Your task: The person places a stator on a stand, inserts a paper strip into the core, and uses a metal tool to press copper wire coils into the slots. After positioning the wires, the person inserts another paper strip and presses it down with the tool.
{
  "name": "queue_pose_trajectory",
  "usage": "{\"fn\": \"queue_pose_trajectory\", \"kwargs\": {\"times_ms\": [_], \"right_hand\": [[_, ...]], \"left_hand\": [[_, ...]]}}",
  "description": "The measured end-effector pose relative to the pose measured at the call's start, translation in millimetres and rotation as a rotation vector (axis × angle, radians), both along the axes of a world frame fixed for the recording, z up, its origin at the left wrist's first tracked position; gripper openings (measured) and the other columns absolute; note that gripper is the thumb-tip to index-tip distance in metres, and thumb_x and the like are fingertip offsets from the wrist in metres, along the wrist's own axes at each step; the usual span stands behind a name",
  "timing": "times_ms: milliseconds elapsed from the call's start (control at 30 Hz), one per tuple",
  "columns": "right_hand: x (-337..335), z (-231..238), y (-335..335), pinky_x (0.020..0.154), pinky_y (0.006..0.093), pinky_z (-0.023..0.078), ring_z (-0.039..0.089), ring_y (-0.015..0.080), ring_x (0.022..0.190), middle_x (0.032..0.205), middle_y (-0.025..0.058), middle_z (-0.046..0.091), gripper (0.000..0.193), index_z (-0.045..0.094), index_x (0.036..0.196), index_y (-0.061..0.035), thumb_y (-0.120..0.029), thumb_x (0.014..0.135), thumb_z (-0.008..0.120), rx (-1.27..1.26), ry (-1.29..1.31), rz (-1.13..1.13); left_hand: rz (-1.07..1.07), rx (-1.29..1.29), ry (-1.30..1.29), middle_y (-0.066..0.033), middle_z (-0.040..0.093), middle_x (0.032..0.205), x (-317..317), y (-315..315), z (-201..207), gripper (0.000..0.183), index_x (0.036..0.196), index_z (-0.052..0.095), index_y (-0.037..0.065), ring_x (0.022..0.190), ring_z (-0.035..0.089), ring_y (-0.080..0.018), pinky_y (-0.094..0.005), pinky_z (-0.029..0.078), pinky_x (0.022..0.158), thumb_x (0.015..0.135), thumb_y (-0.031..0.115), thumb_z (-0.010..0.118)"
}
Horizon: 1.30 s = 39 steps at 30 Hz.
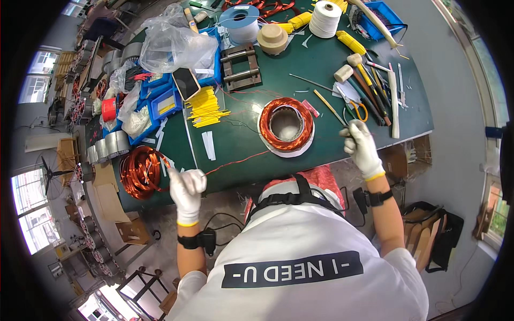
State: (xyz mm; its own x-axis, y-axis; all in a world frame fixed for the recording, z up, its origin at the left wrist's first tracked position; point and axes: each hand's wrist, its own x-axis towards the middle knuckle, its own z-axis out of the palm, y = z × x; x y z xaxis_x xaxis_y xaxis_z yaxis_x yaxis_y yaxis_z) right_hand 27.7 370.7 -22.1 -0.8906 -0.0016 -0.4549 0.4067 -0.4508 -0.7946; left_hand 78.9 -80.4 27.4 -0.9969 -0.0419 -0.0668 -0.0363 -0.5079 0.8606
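A ring-shaped stator wound with copper wire (286, 124) lies at the near middle of the green table, on a white round base. From it a thin red wire (235, 161) runs leftward to my left hand (187, 188), which wears a white glove and pinches it. Beside that hand sits a loose bundle of copper wire (140, 172). My right hand (362, 147), also gloved, is held closed to the right of the stator, by the tips of some hand tools. What its curled fingers hold is too small to make out.
On the right lie orange-handled scissors (360, 111), mallets (345, 73) and several long tools. Yellow sleeves (205, 107), a phone (186, 84), blue bins (166, 104) and plastic bags (179, 45) fill the left. A metal fixture (241, 67) and spools (240, 24) stand farther back.
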Motion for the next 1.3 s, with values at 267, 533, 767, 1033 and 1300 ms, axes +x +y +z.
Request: {"fn": "queue_pose_trajectory", "kwargs": {"times_ms": [267, 533, 767, 1033, 1300], "right_hand": [[9.1, 27.8, 81.9, 0.074, 0.0298, 0.052, 0.06, 0.0167, 0.083, 0.097, 0.0082, 0.061, 0.037, 0.05, 0.131, 0.001, -0.022, 0.102, 0.052, -0.057, 0.259, -0.352], [30.3, -35.0, -8.9, 0.113, 0.0419, 0.031, 0.038, 0.041, 0.137, 0.144, 0.0321, 0.04, 0.112, 0.022, 0.147, 0.0104, -0.044, 0.07, 0.083, 1.009, 0.226, 0.801], [-156.9, -21.2, -92.0, 0.101, 0.0362, 0.044, 0.056, 0.0314, 0.119, 0.126, 0.0267, 0.058, 0.065, 0.052, 0.131, 0.0043, -0.039, 0.086, 0.068, 0.679, 0.438, 0.897], [-157.8, -79.2, -62.6, 0.086, 0.0443, 0.049, 0.058, 0.0244, 0.09, 0.092, 0.0073, 0.057, 0.023, 0.056, 0.099, -0.007, -0.03, 0.095, 0.06, -0.688, -0.114, 0.278], [-122.6, 15.4, -8.9, 0.054, 0.0225, 0.034, 0.03, 0.0038, 0.048, 0.065, -0.0108, 0.04, 0.028, 0.063, 0.102, -0.0148, -0.042, 0.096, 0.06, -0.34, 0.01, -0.343]], "left_hand": [[0.177, -0.619, -0.043, -0.0054, 0.051, 0.094, -18.2, -79.9, 16.7, 0.028, 0.098, 0.051, 0.009, 0.087, 0.051, -0.0187, -0.0328, 0.041, 0.08, 0.092, 0.034, 0.062], [-0.583, -1.221, -0.037, -0.0393, 0.014, 0.151, -50.2, 109.2, -73.8, 0.127, 0.146, 0.004, -0.017, 0.144, 0.019, -0.045, -0.0442, 0.02, 0.119, 0.07, 0.051, 0.08], [-0.139, -0.455, -0.222, -0.0181, 0.056, 0.128, -142.2, 145.6, -118.8, 0.053, 0.14, 0.038, -0.003, 0.118, 0.054, -0.0245, -0.0331, 0.041, 0.104, 0.101, 0.031, 0.049], [0.433, 0.617, -0.403, 0.0045, 0.031, 0.051, -169.2, 86.2, -76.8, 0.02, 0.086, 0.05, 0.013, 0.044, 0.037, -0.0104, -0.0325, 0.051, 0.065, 0.099, 0.028, 0.052], [0.276, 0.768, -0.139, 0.0065, 0.024, 0.046, -90.4, 3.5, -20.4, 0.051, 0.057, 0.036, 0.019, 0.039, 0.024, -0.0069, -0.0251, 0.025, 0.043, 0.1, 0.045, 0.046]]}}
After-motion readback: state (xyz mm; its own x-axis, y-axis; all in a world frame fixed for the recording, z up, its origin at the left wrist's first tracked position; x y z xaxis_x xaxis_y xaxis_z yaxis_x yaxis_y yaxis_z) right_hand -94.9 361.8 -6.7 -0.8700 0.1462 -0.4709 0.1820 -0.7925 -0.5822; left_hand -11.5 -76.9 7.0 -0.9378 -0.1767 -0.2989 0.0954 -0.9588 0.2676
